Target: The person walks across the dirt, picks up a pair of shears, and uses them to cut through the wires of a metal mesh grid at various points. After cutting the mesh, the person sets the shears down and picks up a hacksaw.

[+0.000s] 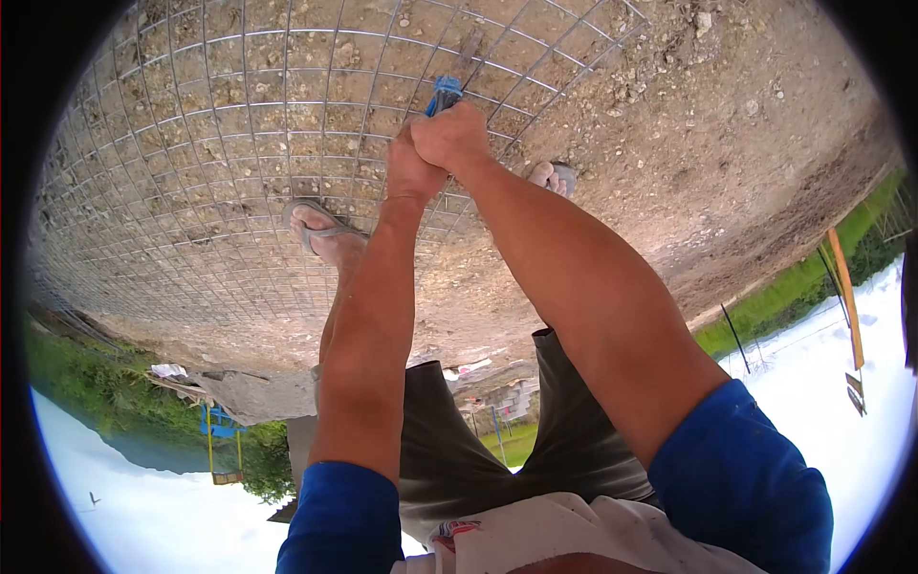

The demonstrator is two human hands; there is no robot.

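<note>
Both of my hands are closed together round a tool with a blue end [445, 94], of which only the head shows past my fingers. My left hand [413, 167] is wrapped just below and beside my right hand [451, 136]. The tool's head is over a wire of the metal mesh [289, 80], which spreads over the ground. Whether its jaws grip the wire is too small to tell. My fingers hide most of the tool's handles.
My sandalled feet [330, 230] [555, 178] stand apart, one of them among the mesh wires. The mesh's edge runs near my right hand, beside stony soil [698, 153]. Grass, a wooden post [845, 297] and a yellow-and-blue frame [224, 440] are farther off.
</note>
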